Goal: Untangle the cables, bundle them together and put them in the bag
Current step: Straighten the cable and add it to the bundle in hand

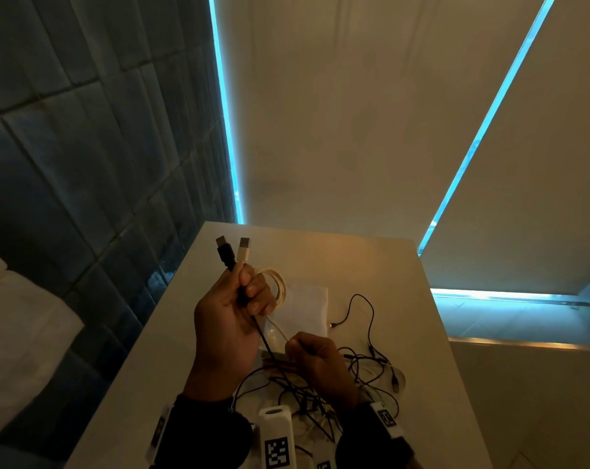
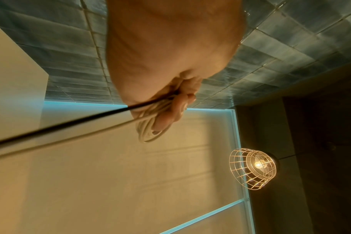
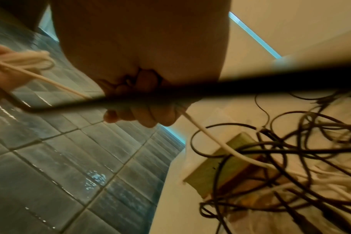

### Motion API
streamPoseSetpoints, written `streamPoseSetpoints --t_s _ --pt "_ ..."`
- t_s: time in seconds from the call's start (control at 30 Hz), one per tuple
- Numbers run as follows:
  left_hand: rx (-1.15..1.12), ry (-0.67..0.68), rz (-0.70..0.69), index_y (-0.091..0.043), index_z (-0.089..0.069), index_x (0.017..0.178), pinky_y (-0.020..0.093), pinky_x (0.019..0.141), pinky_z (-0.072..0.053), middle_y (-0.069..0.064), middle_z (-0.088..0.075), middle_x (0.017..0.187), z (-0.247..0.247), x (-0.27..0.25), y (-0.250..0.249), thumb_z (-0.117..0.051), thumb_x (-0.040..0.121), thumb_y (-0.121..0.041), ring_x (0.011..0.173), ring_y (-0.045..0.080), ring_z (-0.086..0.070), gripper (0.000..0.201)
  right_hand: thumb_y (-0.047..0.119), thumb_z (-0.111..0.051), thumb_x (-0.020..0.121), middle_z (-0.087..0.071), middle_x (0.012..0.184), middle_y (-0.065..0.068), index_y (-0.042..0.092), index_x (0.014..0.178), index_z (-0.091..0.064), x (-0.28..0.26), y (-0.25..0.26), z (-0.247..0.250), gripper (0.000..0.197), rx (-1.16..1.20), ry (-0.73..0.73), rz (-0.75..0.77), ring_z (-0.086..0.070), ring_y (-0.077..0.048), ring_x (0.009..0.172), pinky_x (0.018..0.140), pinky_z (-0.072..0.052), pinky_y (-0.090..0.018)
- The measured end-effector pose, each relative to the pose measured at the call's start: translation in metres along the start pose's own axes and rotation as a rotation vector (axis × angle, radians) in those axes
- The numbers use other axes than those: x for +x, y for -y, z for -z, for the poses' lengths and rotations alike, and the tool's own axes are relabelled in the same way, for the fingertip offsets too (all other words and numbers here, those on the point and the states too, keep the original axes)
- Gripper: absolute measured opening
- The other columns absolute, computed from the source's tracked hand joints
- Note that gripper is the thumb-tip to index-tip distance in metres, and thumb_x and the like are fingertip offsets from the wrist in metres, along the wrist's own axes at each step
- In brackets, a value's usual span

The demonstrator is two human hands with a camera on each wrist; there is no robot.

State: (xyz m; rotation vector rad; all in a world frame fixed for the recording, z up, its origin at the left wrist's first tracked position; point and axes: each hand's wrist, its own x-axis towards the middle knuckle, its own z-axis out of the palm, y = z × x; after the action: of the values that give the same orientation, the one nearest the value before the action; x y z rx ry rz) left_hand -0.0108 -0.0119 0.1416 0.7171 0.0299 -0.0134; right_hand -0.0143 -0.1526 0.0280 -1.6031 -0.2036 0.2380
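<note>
My left hand [image 1: 232,316] is raised above the table [image 1: 388,272] and grips two cables: a black cable [image 1: 261,336] and a white cable [image 1: 280,328]. Their USB plugs, black [image 1: 224,250] and white [image 1: 244,249], stick up from the fist. Coils of the white cable [image 1: 278,284] loop round the fingers [image 2: 166,121]. My right hand [image 1: 315,358] pinches the white cable lower down, over a tangle of black and white cables [image 1: 307,397]. The clear bag [image 1: 307,302] lies flat behind the hands.
A thin black cable [image 1: 364,309] trails to the right of the bag. A small box [image 3: 220,161] lies under the tangle. Dark tiled wall on the left, table edge close to it. A caged lamp [image 2: 252,168] hangs overhead.
</note>
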Motion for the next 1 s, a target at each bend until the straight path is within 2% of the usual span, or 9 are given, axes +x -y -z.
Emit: streamPoseSetpoints --t_s 0.13,0.27,0.5,0.63,0.77,0.87,1.0 --pt "-0.001 0.006 0.001 -0.018 -0.048 0.062 0.021 0.047 -0.032 -0.003 -0.036 0.059 0.000 0.000 -0.003 -0.035 0.096 -0.026 0.046 0.008 -0.028 0.037 -0.002 -0.045 0.097 -0.054 0.051 0.015 0.005 0.068 -0.052 0.001 -0.021 0.002 0.030 0.001 -0.032 -0.029 -0.052 0.006 0.051 0.055 -0.040 -0.008" --pt "0.032 -0.004 -0.003 -0.017 -0.046 0.063 0.021 0.047 -0.028 -0.003 -0.035 0.059 0.002 0.000 -0.004 -0.034 0.097 -0.025 0.046 0.008 -0.026 0.037 0.010 -0.050 0.098 -0.049 0.051 0.014 0.014 0.065 -0.054 0.003 -0.054 0.004 0.033 -0.085 -0.072 -0.064 -0.040 0.003 0.049 0.051 -0.034 -0.012" --pt "0.115 -0.032 -0.003 -0.015 -0.042 0.066 0.021 0.045 -0.024 -0.003 -0.032 0.058 0.006 0.002 -0.005 -0.032 0.099 -0.024 0.046 0.008 -0.024 0.037 0.015 -0.050 0.097 -0.047 0.054 0.009 0.022 0.059 -0.056 0.008 -0.081 0.007 0.039 -0.137 -0.148 -0.128 -0.042 -0.004 0.051 0.052 -0.034 -0.021" --pt "0.225 -0.066 -0.002 -0.013 -0.040 0.068 0.020 0.044 -0.024 -0.002 -0.032 0.058 0.010 0.005 -0.005 -0.033 0.099 -0.022 0.044 0.007 -0.024 0.033 0.018 -0.054 0.093 -0.051 0.054 0.006 0.016 0.063 -0.061 0.017 -0.050 0.009 0.031 -0.096 -0.315 -0.162 -0.047 -0.012 0.054 0.052 -0.038 -0.025" --pt "0.309 -0.101 -0.004 -0.013 -0.039 0.069 0.019 0.043 -0.026 -0.003 -0.035 0.056 0.012 0.007 -0.001 -0.032 0.100 -0.020 0.043 0.007 -0.026 0.032 0.017 -0.049 0.098 -0.036 0.046 0.006 0.006 0.074 -0.060 0.018 0.008 0.010 0.028 0.141 -0.369 -0.033 -0.026 -0.010 0.041 0.043 -0.023 -0.021" --pt "0.372 -0.124 0.004 -0.012 -0.039 0.069 0.021 0.045 -0.028 -0.001 -0.037 0.057 0.009 0.008 0.003 -0.031 0.101 -0.020 0.044 0.009 -0.029 0.034 0.016 -0.048 0.099 -0.036 0.048 0.005 0.002 0.077 -0.058 0.016 0.045 0.005 0.028 0.147 -0.319 0.126 -0.025 -0.011 0.042 0.043 -0.021 -0.022" --pt "0.477 -0.187 0.006 -0.010 -0.042 0.070 0.030 0.055 -0.032 0.005 -0.047 0.059 0.004 0.007 0.007 -0.035 0.101 -0.019 0.054 0.018 -0.040 0.032 0.014 -0.049 0.098 -0.043 0.053 0.013 0.010 0.075 -0.058 0.008 0.078 -0.005 0.025 0.070 -0.137 0.290 -0.034 -0.002 0.047 0.046 -0.029 -0.015"
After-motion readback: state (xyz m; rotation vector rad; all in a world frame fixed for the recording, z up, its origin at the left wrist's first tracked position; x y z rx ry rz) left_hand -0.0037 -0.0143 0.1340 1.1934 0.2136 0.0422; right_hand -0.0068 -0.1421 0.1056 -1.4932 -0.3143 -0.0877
